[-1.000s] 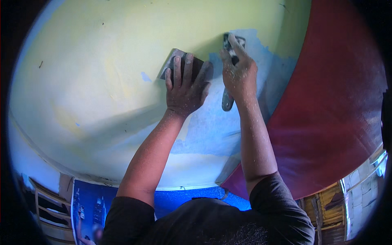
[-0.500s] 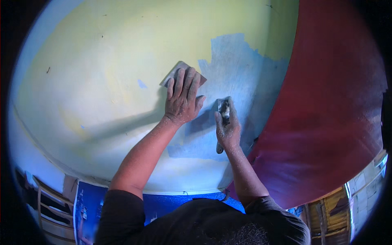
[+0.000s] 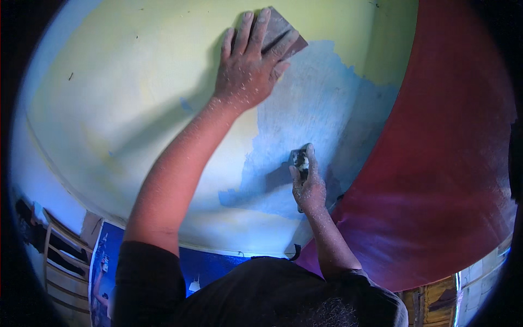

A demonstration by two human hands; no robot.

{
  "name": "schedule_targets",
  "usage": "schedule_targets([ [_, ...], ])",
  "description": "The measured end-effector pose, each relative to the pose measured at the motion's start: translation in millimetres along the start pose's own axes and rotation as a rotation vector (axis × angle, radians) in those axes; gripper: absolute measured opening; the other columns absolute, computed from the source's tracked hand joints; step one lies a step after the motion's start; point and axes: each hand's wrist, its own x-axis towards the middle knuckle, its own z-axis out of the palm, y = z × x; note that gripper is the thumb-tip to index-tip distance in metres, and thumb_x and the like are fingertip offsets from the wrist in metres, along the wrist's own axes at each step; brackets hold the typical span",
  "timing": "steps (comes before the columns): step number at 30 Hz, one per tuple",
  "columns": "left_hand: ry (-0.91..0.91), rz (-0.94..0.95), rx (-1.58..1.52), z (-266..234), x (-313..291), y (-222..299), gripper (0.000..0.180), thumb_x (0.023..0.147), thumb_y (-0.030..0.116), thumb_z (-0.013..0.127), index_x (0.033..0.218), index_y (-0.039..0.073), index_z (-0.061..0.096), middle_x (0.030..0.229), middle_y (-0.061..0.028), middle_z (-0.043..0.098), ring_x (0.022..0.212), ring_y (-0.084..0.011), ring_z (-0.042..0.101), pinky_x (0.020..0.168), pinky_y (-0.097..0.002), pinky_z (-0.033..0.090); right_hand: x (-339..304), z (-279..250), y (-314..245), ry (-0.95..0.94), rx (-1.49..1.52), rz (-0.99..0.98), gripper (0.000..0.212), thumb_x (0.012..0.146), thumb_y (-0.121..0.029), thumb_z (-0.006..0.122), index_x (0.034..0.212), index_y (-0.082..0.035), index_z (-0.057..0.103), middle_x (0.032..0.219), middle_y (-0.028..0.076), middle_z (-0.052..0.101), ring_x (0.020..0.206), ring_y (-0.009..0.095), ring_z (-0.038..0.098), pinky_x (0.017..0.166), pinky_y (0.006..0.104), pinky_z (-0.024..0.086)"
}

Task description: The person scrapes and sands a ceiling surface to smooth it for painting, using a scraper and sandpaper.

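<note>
My left hand point(image 3: 245, 73) reaches up to the wall, its fingers stretched over a thin, grey-brown square plate point(image 3: 278, 26) and pressing it to the surface. The frames do not show whether that plate is a scraper or a stiff abrasive sheet. Lower and to the right, my right hand point(image 3: 311, 192) grips a putty knife point(image 3: 300, 158). Its blade points up with pale and dark smears on it, and the palm hides most of the handle. Behind both hands is the pale yellow wall point(image 3: 163, 60) with a ragged-edged bluish patch point(image 3: 321, 103). Pale specks dot both forearms.
A dark red surface point(image 3: 436, 163) curves along the right side of the wall. Below the wall hangs a blue printed sheet point(image 3: 210, 270). A wooden rack point(image 3: 65, 261) stands at lower left, and yellow-brown wood point(image 3: 433, 302) shows at lower right.
My left hand has slid the plate upward and slightly right along the wall. The right hand with the putty knife has shifted slightly lower in view.
</note>
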Motion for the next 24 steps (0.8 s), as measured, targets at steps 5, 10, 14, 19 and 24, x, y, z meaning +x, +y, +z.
schedule_targets([
  [5,-0.132,-0.224,-0.057,19,-52,55,0.069,0.108,0.05,0.061,0.173,0.044,0.039,0.185,-0.0212,0.017,0.168,-0.0503,0.018,0.13,-0.0701,0.019,-4,0,12,-0.033,0.139,-0.047,0.081,0.109,-0.028,0.072,0.177,-0.015,0.029,0.145,0.03,0.067,0.133,0.047,0.068,0.112,0.0522,0.055],
  [10,-0.285,-0.361,-0.165,23,-111,94,0.075,0.103,0.05,0.069,0.173,0.038,0.042,0.183,-0.0303,0.013,0.167,-0.058,0.013,0.128,-0.0748,0.017,-6,-9,4,-0.068,0.193,-0.048,0.088,0.106,-0.028,0.078,0.176,-0.008,0.028,0.15,0.03,0.064,0.136,0.04,0.068,0.113,0.0477,0.054],
  [14,-0.287,-0.376,-0.202,26,-101,100,0.077,0.102,0.052,0.071,0.173,0.038,0.042,0.183,-0.0302,0.014,0.167,-0.0577,0.013,0.128,-0.0746,0.017,-15,-2,15,0.004,0.226,-0.029,0.098,0.101,-0.03,0.085,0.173,-0.001,0.024,0.152,0.033,0.059,0.135,0.04,0.067,0.113,0.0487,0.054],
  [19,-0.188,-0.217,-0.211,30,-11,82,0.079,0.1,0.056,0.073,0.172,0.04,0.043,0.185,-0.0229,0.017,0.168,-0.0509,0.017,0.13,-0.0697,0.02,-19,-6,10,-0.113,0.257,0.137,0.101,0.101,-0.036,0.083,0.171,0.004,0.023,0.148,0.036,0.061,0.137,0.046,0.065,0.114,0.0527,0.053],
  [24,-0.062,-0.084,-0.2,36,3,82,0.08,0.098,0.059,0.074,0.171,0.044,0.044,0.185,-0.0164,0.022,0.169,-0.0443,0.022,0.132,-0.0658,0.021,0,-11,1,0.065,0.356,-0.061,0.089,0.101,-0.034,0.084,0.163,0.007,0.036,0.137,0.031,0.068,0.13,0.038,0.069,0.111,0.0474,0.054],
])
